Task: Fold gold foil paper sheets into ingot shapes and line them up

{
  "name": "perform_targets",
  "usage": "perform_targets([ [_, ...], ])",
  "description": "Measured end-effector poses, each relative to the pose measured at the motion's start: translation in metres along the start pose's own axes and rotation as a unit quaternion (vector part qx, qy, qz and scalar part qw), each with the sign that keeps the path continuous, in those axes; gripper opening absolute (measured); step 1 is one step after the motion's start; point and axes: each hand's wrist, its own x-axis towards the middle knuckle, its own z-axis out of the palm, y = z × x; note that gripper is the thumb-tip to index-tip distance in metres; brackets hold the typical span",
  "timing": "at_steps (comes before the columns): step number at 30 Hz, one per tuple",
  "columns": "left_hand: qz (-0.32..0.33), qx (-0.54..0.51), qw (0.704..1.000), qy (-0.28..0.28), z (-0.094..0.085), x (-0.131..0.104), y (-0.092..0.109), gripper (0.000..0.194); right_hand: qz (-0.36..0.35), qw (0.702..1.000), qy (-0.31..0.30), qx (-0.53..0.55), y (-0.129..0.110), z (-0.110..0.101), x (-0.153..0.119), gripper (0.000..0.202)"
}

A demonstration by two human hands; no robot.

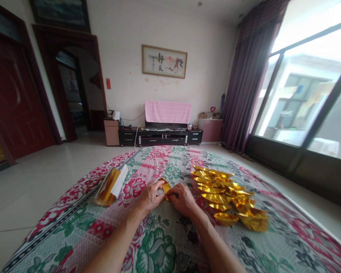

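A small sheet of gold foil paper (166,186) is held between my two hands, partly folded, above the middle of the flowered cloth. My left hand (151,195) pinches its left side, thumb and fingers closed on it. On the opposite edge, my right hand (182,197) grips the paper with bent fingers. Several folded gold paper ingots (216,198) lie in rows to the right of my right hand. Over to the left rests a curled stack of gold foil paper (109,187), white on its outer side.
The patterned cloth (159,250) in red, green and grey covers the round surface before me. Beyond it stands a low black TV cabinet (165,139), with a pink cloth (168,112) draped above. A purple curtain (240,83) and large windows are at the right.
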Motion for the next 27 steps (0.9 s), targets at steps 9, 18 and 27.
perform_targets([
  [9, 0.001, 0.013, 1.000, -0.004, 0.001, 0.001, 0.000, 0.038, 0.010, 1.000, 0.005, -0.026, -0.003, 0.001, -0.002, 0.020],
  [18, -0.005, 0.006, 1.000, -0.004, 0.000, 0.001, 0.003, 0.034, -0.058, 0.998, 0.008, 0.007, -0.006, 0.000, -0.005, 0.025],
  [27, -0.012, 0.013, 1.000, -0.005, 0.001, 0.002, 0.002, 0.036, -0.030, 0.999, 0.012, -0.006, -0.014, 0.000, -0.006, 0.015],
])
